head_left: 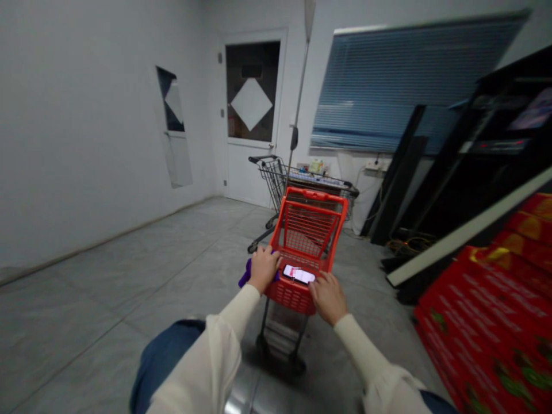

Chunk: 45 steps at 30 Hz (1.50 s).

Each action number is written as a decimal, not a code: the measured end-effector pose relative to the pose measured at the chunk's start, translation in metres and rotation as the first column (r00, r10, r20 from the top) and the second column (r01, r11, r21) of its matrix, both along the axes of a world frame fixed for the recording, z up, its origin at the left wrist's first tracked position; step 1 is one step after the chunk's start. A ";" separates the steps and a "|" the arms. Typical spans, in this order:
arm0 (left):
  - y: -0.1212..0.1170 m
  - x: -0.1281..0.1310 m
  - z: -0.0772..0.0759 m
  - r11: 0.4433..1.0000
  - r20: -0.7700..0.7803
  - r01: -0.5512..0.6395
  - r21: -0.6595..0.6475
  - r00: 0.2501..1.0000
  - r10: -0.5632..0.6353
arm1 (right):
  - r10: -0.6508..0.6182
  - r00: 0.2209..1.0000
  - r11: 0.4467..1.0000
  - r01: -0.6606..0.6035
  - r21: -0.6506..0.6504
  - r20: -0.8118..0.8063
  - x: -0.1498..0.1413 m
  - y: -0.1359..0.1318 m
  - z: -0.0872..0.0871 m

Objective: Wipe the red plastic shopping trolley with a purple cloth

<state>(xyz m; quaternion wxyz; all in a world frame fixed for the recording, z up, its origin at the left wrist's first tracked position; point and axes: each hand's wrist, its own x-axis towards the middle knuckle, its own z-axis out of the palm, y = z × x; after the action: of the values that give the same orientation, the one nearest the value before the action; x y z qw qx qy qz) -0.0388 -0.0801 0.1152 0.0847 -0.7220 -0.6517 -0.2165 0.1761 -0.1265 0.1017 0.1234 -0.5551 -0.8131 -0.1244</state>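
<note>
In the middle, a red shopping cart [302, 244]. At its right, the right hand [330, 298], half curled; at its left, the left hand [264, 269], bent over a purple thing [245, 276]. Can't tell about grip in either. On the cart between both, a smartphone [298, 274], long-ways left to right, nearer the right hand.

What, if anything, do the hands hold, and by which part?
Left hand and right hand are at opposite sides of the red cart; whether either grips anything cannot be told.
</note>
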 end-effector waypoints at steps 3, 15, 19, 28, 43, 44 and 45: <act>-0.014 0.029 -0.008 1.000 0.007 -0.027 -0.008 1.000 0.027 | -0.021 1.000 0.999 0.021 -0.024 -0.011 0.008 0.005 -0.004; 0.001 0.022 -0.009 0.998 0.014 -0.052 0.025 0.999 0.052 | -0.088 0.996 0.996 0.088 -0.008 0.030 0.003 -0.001 -0.003; -0.015 0.046 -0.017 0.999 0.020 -0.030 0.045 0.999 0.029 | -0.132 0.991 0.991 0.132 0.006 -0.016 -0.007 -0.003 -0.003; 0.004 0.023 -0.012 1.000 -0.006 0.012 0.025 1.000 -0.012 | -0.148 0.988 0.989 0.147 -0.011 -0.045 -0.010 -0.008 -0.002; 0.010 -0.016 -0.003 0.999 -0.042 0.004 -0.038 0.999 -0.006 | 0.012 0.995 1.000 -0.012 0.004 -0.099 -0.024 -0.010 0.007; 0.008 -0.015 -0.003 0.999 -0.040 -0.008 -0.038 0.999 0.007 | 0.007 0.994 0.999 -0.002 0.042 -0.111 -0.019 -0.003 0.008; 0.005 -0.012 -0.004 0.999 -0.040 -0.008 -0.038 0.999 0.007 | 0.003 0.993 0.997 0.005 0.071 -0.114 -0.014 0.005 0.009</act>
<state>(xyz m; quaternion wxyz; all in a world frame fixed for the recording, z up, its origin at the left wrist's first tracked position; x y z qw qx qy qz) -0.0504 -0.0752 0.1110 0.0847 -0.7251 -0.6567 -0.1892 0.1624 -0.1219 0.1108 0.1893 -0.5569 -0.7995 -0.1214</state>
